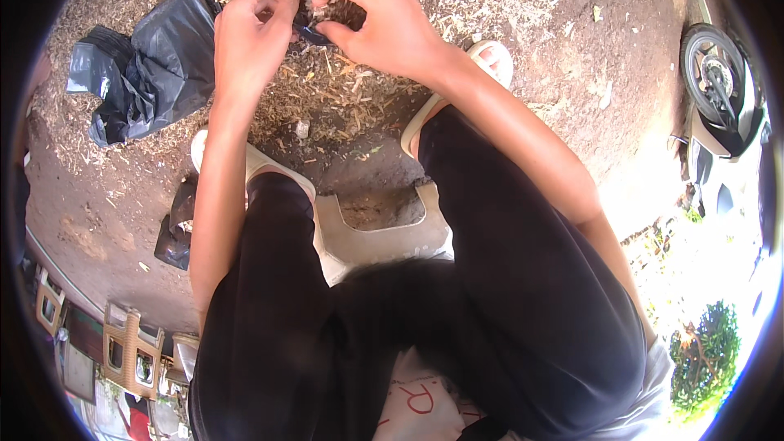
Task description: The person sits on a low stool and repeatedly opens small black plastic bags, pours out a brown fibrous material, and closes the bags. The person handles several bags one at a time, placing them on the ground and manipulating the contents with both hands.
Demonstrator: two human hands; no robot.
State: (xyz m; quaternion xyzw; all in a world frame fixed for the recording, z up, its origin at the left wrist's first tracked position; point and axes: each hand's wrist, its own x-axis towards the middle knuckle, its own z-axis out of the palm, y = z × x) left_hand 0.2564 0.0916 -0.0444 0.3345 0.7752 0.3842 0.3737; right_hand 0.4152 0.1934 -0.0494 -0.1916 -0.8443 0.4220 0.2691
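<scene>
Both hands are at the rim of a small black plastic bag (310, 34) at the top of the view. Its mouth faces me, and dark brown loose material (347, 12) shows inside. My left hand (255, 37) pinches the left side of the rim between thumb and fingers. On the right side, my right hand (384, 20) curls over the rim, its thumb below and its fingers above. The lower part of the bag is out of sight. Left of my left hand, black plastic bags (175, 49) lie creased on the ground.
Pale wood shavings (327, 90) cover the soil around my sandalled feet. I sit on a beige plastic stool (384, 245). Another black bag (173, 237) stands beside my left forearm. A motorcycle (719, 90) is at the far right, and chairs (131, 351) stand at lower left.
</scene>
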